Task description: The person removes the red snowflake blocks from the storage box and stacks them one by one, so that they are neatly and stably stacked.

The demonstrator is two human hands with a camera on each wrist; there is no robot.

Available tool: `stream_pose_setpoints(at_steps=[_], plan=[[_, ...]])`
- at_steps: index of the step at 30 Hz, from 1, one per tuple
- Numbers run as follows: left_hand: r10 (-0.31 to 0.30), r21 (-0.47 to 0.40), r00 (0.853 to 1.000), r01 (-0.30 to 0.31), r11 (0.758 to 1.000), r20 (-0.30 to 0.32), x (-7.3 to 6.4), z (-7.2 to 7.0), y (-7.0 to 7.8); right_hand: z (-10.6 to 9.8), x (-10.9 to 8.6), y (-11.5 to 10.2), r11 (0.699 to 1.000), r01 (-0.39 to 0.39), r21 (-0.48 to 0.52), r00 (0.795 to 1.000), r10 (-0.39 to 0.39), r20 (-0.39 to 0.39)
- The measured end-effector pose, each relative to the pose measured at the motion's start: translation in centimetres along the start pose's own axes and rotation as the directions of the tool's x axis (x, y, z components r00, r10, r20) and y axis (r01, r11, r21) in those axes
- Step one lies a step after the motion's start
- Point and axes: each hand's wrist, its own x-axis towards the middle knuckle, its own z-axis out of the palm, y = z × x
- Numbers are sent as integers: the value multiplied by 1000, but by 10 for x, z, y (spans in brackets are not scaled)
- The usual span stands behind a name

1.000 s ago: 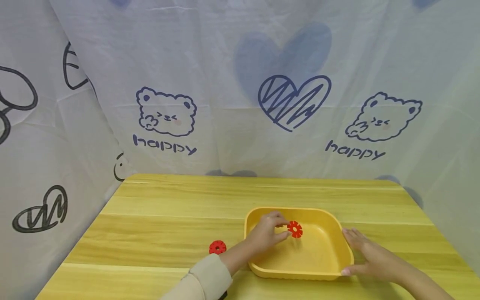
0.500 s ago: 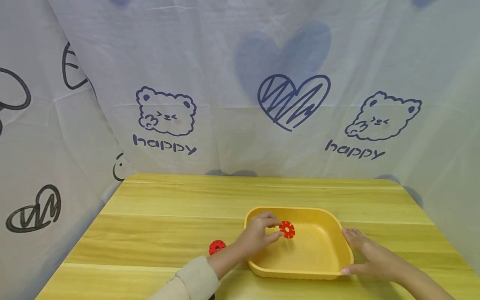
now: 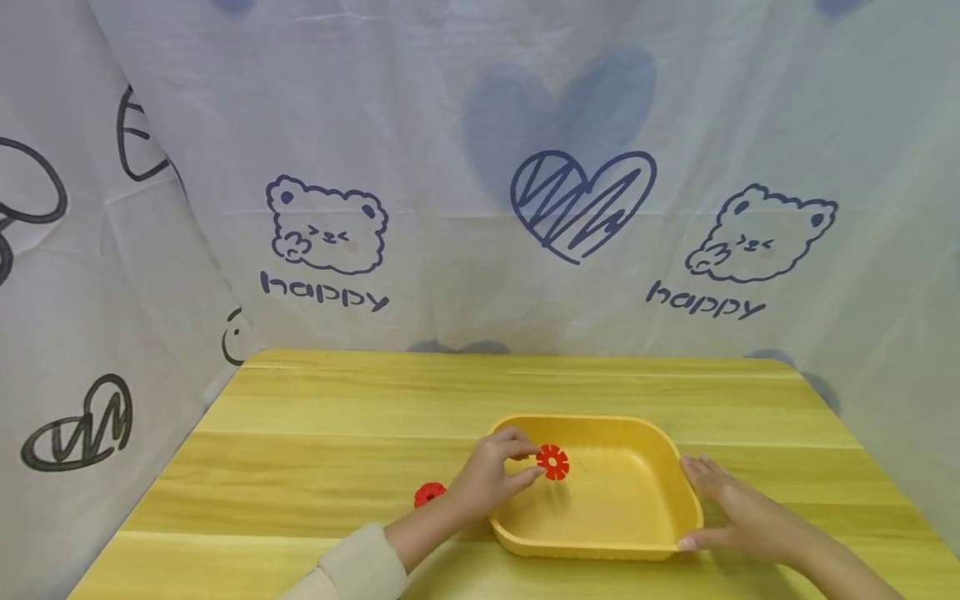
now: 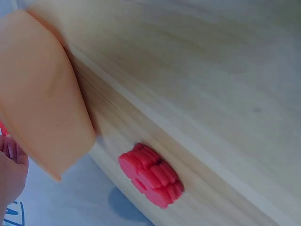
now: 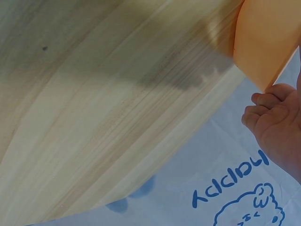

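In the head view my left hand pinches a red notched plastic disc with a round centre hole between thumb and fingertips. It is held upright over the left part of a yellow plastic basin. My right hand holds the basin's right end, its thumb at the near corner and fingers along the outer side. A stack of matching red discs lies on the table left of the basin, partly hidden in the head view by my left forearm.
The wood-grain table carries the basin and the red stack. White cloth printed with bears and hearts hangs behind it and along the left side.
My left hand has moved left across the basin with the pinched disc, toward the left wall. My right hand and the basin have stayed in place.
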Motion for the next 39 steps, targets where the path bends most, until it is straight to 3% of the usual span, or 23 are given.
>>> stream_pose_setpoints(at_steps=[8, 19, 35, 39], plan=[[0, 2, 998, 0, 1000, -70, -10, -12, -1, -1, 0, -1, 1000, 4, 7, 1000, -4, 10], [66, 27, 988, -63, 998, -140, -25, -25, -10, -1, 0, -1, 1000, -13, 15, 1000, 13, 27], [-7, 40, 985, 14, 999, -175, -48, -49, -20, -2, 3, -2, 1000, -8, -2, 1000, 9, 21], [2, 49, 981, 7, 999, -194, -54, -54, -24, -2, 2, -2, 1000, -8, -5, 1000, 8, 22]])
